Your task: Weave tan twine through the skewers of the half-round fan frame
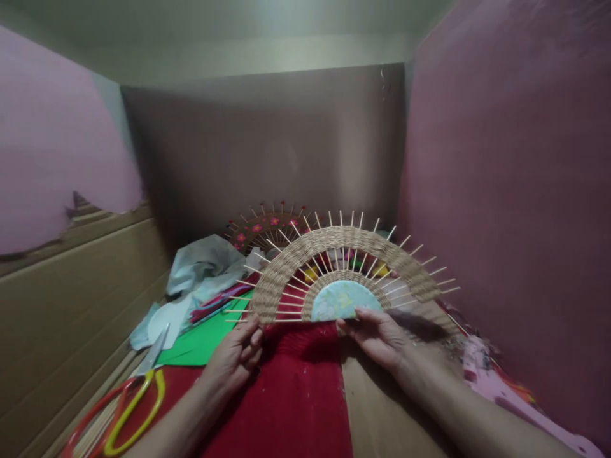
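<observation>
A half-round woven fan [324,238] with thin sticks fanning out past its rim is held upright in front of me. At its base sits a pale blue half-circle patch [344,300] with a faint yellowish pattern. My left hand [243,350] pinches the fan's lower left corner. With thumb and fingers, my right hand [377,337] grips the bottom edge at the blue patch. Behind it leans a second, similar woven fan [258,227], decorated with pink flowers and red-tipped sticks and partly hidden by the one I hold.
Scissors [138,394] with orange and yellow handles lie at left, near a green sheet [191,346] and a crumpled pale cloth [205,261]. Red cloth [296,401] covers part of the surface. A pink glue gun-like tool [510,394] lies right. Cardboard [86,305] and pink walls surround the space.
</observation>
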A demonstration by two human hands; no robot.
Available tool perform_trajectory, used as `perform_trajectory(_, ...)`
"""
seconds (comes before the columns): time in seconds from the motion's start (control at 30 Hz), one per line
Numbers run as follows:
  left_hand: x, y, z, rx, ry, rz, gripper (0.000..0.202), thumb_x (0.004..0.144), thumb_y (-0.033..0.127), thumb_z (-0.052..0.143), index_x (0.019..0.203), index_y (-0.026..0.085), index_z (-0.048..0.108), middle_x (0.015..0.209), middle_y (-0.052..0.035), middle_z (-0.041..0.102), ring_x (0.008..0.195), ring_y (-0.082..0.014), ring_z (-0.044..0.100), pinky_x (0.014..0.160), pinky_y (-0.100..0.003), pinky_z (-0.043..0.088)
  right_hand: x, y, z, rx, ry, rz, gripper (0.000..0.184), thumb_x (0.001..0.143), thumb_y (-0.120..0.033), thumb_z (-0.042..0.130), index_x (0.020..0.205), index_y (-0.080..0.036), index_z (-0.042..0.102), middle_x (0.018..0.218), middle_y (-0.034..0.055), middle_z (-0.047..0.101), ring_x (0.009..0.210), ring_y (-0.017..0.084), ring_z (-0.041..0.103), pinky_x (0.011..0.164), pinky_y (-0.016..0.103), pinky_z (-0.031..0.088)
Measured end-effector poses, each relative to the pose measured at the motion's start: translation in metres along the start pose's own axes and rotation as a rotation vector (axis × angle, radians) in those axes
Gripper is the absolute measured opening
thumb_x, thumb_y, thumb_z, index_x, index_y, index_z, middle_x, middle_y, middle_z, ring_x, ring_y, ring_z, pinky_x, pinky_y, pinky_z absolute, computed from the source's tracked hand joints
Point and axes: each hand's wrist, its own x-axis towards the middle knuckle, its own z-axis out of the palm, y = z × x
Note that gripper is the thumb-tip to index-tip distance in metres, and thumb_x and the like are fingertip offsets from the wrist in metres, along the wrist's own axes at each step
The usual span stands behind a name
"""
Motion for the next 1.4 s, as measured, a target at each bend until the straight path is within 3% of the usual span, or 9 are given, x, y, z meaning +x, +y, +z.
perform_trajectory(0.3,-0.009,-0.002,0.008,0.018,0.013,0.023,0.026,0.073,0.028,0.064,0.061,0.015,0.045,0.041,0.0083,0.039,0.027,0.0008,0.016,0.029,-0.012,0.015,0.003,-0.002,-0.004,0.017,0.033,0.014,0.019,0.062,0.003,0.059,0.065,-0.015,0.057,0.065,0.0013,0.062,0.066,0.014,0.058,0.070,0.034,0.054)
perform_trajectory(0.6,-0.027,0.016,0.019,0.265,0.083,0.279,0.034,0.072,0.031,0.064,0.049,0.014,0.047,0.036,0.0049,0.037,0.027,-0.0019,0.024,0.029,-0.016,0.014,0.000,0.002,0.002,0.040,0.156,0.124,0.018,0.071,0.002,0.054,0.075,-0.016,0.055,0.077,0.0035,0.062,0.075,0.016,0.061,0.069,0.030,0.055)
perform_trajectory(0.8,-0.023,0.011,0.014,0.258,0.068,0.212,0.031,0.072,0.034,0.063,0.053,0.014,0.049,0.038,0.0055,0.038,0.028,-0.0014,0.022,0.031,-0.017,0.011,-0.003,0.000,0.015,-0.035,0.227,0.094,0.022,0.077,-0.001,0.050,0.094,-0.014,0.053,0.084,0.0057,0.062,0.076,0.016,0.063,0.061,0.026,0.057)
perform_trajectory(0.97,-0.017,0.005,0.008,0.228,0.074,0.130,0.036,0.071,0.036,0.061,0.049,0.015,0.044,0.033,0.0081,0.027,0.029,-0.0021,0.018,0.033,-0.018,0.009,-0.016,0.004,0.022,-0.141,0.264,0.137,0.027,0.080,-0.003,0.048,0.105,-0.011,0.048,0.099,0.0141,0.060,0.085,0.021,0.064,0.066,0.031,0.057)
perform_trajectory(1.13,-0.021,0.005,0.011,0.252,0.053,0.148,0.036,0.070,0.038,0.062,0.050,0.015,0.043,0.036,0.0075,0.032,0.028,-0.0015,0.018,0.034,-0.019,0.007,-0.032,0.033,0.030,-0.171,0.215,0.308,0.025,0.076,-0.008,0.056,0.100,-0.005,0.049,0.110,0.0267,0.054,0.103,0.031,0.057,0.072,0.032,0.055)
perform_trajectory(1.3,-0.024,-0.001,0.012,0.247,0.023,0.141,0.038,0.071,0.040,0.062,0.049,0.016,0.042,0.032,0.0084,0.029,0.027,-0.0021,0.019,0.033,-0.020,0.008,-0.026,0.085,0.047,-0.109,0.167,0.340,0.010,0.074,-0.016,0.060,0.080,-0.010,0.057,0.092,0.0163,0.063,0.094,0.023,0.061,0.078,0.032,0.051)
perform_trajectory(1.4,-0.026,-0.005,0.009,0.232,0.009,0.118,0.036,0.070,0.038,0.063,0.051,0.016,0.043,0.034,0.0079,0.032,0.028,-0.0021,0.020,0.033,-0.020,0.009,-0.014,0.112,0.057,-0.052,0.079,0.322,0.006,0.076,-0.013,0.056,0.080,-0.013,0.061,0.085,0.0074,0.066,0.084,0.016,0.063,0.078,0.029,0.049)
